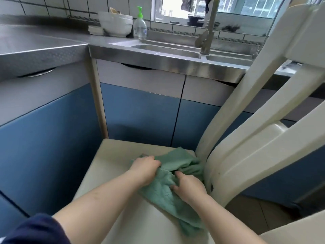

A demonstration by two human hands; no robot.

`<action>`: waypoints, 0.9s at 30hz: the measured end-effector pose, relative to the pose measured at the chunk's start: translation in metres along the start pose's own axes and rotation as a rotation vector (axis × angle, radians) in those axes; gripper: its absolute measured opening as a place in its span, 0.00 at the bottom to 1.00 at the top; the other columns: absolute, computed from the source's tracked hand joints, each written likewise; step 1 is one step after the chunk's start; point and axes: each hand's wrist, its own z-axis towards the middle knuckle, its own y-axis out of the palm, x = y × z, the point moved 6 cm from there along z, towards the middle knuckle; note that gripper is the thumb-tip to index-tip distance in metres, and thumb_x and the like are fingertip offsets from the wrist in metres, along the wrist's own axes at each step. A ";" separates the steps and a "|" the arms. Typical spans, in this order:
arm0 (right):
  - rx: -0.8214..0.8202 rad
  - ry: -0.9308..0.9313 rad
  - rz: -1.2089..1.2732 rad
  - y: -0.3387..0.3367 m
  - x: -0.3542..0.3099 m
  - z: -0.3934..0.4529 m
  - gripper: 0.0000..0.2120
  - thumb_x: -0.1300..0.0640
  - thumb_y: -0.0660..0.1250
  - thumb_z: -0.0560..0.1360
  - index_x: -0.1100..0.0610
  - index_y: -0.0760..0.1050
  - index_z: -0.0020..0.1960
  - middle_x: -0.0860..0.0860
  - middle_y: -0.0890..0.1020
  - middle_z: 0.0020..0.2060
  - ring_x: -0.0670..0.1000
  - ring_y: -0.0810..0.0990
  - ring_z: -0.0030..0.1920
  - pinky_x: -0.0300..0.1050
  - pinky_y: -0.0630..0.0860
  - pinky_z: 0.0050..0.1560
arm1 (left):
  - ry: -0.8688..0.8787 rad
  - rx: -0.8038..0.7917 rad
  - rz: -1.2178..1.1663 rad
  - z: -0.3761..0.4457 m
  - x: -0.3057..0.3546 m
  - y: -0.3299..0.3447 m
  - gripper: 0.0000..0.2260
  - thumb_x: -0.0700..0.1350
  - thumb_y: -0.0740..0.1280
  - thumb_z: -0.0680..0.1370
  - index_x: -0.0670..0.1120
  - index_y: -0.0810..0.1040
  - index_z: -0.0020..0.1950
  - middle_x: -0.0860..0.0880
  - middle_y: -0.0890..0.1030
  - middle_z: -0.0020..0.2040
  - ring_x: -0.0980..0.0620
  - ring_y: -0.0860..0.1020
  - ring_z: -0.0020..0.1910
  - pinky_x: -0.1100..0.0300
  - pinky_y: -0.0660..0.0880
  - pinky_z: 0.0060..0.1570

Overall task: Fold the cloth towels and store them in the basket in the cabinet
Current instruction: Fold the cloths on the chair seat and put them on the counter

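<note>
Both hands closed on the green towel (168,189), bunched on the chair seat (112,166): left hand (146,167) grips its top edge, right hand (189,186) pinches the middle. Best to pull it flat and match corners before creasing. No basket in view.

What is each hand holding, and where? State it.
Both hold the green towel lying on the chair seat: left hand grips its bunched middle, right hand a fold beside it.

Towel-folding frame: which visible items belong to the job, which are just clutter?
Job:
- green towel, crumpled on the chair seat
- left hand and right hand, both with a grip on the towel
- blue cabinet doors, shut; no basket visible

Lying about:
- stacked white bowls
- soap pump bottle
- sink and faucet
</note>
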 end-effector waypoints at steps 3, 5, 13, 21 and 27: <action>0.101 -0.082 -0.051 -0.001 -0.003 -0.001 0.13 0.44 0.63 0.74 0.50 0.73 0.53 0.49 0.78 0.50 0.54 0.77 0.52 0.45 0.70 0.43 | 0.051 0.093 0.058 -0.003 0.003 -0.006 0.10 0.45 0.61 0.76 0.49 0.76 0.56 0.47 0.76 0.53 0.43 0.74 0.54 0.55 0.64 0.44; 0.232 -0.160 -0.049 -0.005 -0.004 -0.002 0.12 0.45 0.65 0.71 0.51 0.74 0.50 0.49 0.76 0.49 0.53 0.74 0.51 0.46 0.71 0.46 | 0.122 0.229 0.074 -0.011 0.002 -0.013 0.05 0.47 0.68 0.70 0.50 0.78 0.45 0.49 0.78 0.45 0.45 0.77 0.47 0.57 0.62 0.40; 0.439 -0.269 0.290 -0.061 -0.002 -0.020 0.17 0.51 0.71 0.70 0.49 0.62 0.35 0.46 0.70 0.29 0.49 0.68 0.32 0.48 0.67 0.34 | 0.216 0.580 -0.168 -0.041 -0.022 -0.049 0.11 0.53 0.56 0.74 0.48 0.70 0.38 0.53 0.75 0.27 0.50 0.75 0.27 0.60 0.76 0.41; 0.517 -0.431 0.346 -0.179 -0.029 -0.038 0.12 0.53 0.73 0.70 0.49 0.68 0.39 0.45 0.72 0.28 0.46 0.65 0.28 0.37 0.65 0.30 | 0.366 0.650 -0.237 -0.086 -0.060 -0.145 0.12 0.58 0.61 0.75 0.51 0.77 0.44 0.57 0.78 0.39 0.58 0.74 0.36 0.62 0.72 0.32; 0.572 -0.536 0.106 -0.237 -0.069 -0.030 0.08 0.59 0.71 0.72 0.54 0.81 0.51 0.48 0.83 0.42 0.49 0.79 0.41 0.43 0.75 0.45 | 0.186 0.629 -0.122 -0.100 -0.116 -0.198 0.05 0.49 0.68 0.75 0.50 0.81 0.47 0.54 0.77 0.44 0.50 0.78 0.43 0.57 0.73 0.39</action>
